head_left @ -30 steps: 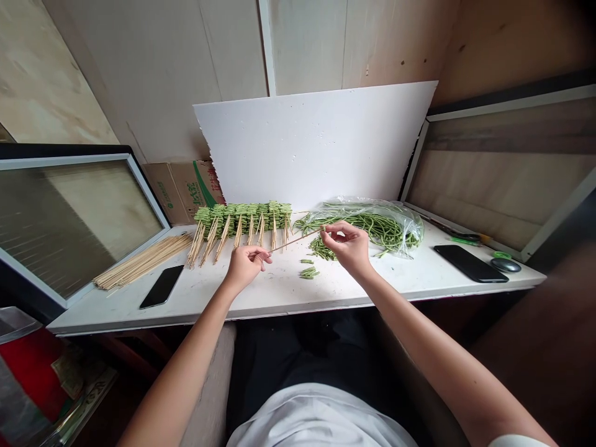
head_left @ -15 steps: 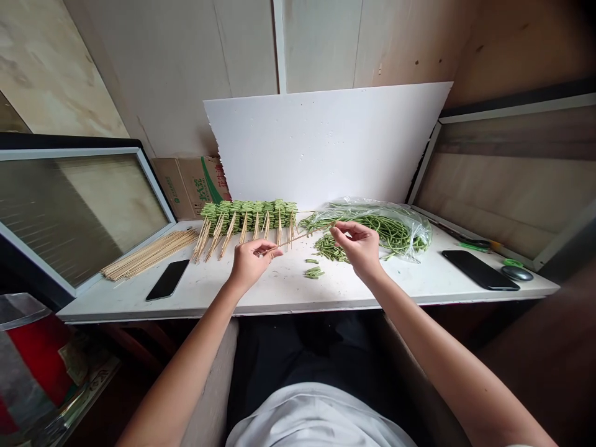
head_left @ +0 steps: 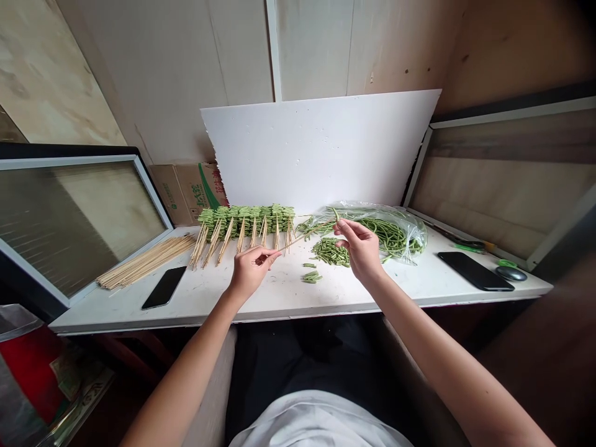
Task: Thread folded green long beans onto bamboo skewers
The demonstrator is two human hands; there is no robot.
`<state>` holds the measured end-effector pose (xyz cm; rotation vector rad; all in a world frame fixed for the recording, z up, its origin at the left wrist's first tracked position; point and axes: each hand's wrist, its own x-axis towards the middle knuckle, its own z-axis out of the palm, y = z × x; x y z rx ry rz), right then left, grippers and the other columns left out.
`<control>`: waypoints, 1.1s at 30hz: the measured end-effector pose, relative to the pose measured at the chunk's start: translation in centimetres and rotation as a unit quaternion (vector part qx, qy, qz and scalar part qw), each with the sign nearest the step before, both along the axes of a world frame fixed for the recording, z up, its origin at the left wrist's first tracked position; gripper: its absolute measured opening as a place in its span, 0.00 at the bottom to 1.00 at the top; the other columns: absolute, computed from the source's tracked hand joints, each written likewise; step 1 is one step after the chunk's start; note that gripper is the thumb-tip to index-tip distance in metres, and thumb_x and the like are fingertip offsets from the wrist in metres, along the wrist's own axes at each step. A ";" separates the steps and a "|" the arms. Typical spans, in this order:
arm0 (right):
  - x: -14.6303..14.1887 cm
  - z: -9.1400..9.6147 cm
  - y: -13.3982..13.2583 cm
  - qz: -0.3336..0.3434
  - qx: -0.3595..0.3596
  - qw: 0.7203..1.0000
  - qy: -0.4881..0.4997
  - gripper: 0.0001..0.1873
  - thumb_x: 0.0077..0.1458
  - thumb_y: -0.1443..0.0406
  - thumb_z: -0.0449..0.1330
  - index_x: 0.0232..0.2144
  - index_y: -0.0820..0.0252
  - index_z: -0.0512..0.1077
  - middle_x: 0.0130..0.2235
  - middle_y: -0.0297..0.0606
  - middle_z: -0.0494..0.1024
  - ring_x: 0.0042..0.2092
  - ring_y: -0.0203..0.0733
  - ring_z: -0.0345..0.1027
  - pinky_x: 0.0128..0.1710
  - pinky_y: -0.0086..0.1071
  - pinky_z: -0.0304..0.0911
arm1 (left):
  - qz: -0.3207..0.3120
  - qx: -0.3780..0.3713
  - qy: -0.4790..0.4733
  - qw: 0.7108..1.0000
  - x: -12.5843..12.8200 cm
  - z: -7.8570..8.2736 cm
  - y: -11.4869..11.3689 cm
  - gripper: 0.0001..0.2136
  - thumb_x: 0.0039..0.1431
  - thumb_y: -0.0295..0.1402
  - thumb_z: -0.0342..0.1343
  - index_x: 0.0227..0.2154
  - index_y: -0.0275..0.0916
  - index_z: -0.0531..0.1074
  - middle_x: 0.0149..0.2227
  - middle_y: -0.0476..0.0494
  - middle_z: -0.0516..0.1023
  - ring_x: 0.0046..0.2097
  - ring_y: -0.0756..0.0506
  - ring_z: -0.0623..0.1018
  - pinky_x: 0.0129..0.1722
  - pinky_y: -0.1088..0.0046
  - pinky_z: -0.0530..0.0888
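Observation:
My left hand (head_left: 251,268) is closed in a pinch on a thin bamboo skewer (head_left: 295,240), which slants up to the right. At the skewer's far end, my right hand (head_left: 361,245) pinches a short piece of green bean (head_left: 336,214) that points upward. Whether the skewer's tip is in the bean or just beside it I cannot tell. Below the right hand lies a pile of cut bean pieces (head_left: 328,251), with a few more pieces (head_left: 311,277) nearer the front edge. Behind the left hand stand stacked finished bean skewers (head_left: 246,218) in a row, their sticks pointing toward me.
Long whole beans (head_left: 395,236) lie in a clear plastic bag (head_left: 414,230) at the back right. Loose bamboo skewers (head_left: 144,261) and a phone (head_left: 164,288) are on the left. A second phone (head_left: 475,271) and a computer mouse (head_left: 511,273) sit at right. A white board (head_left: 321,149) stands behind.
The bean piece in my right hand now points upward and shows more clearly above the fingertips. Both hands stay close to where they were; the view has shifted slightly.

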<state>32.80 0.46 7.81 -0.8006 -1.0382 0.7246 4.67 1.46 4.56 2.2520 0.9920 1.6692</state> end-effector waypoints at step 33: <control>2.2 1.2 -0.5 -0.083 0.106 0.973 -0.190 0.09 0.51 0.59 0.73 0.32 0.58 0.84 0.34 0.42 0.83 0.32 0.41 0.73 0.29 0.34 0.70 | -0.124 -0.215 -0.051 0.967 0.2 0.0 -0.3 0.17 0.60 0.45 0.69 0.33 0.33 0.82 0.32 0.38 0.85 0.20 0.52 0.73 0.21 0.75 0.74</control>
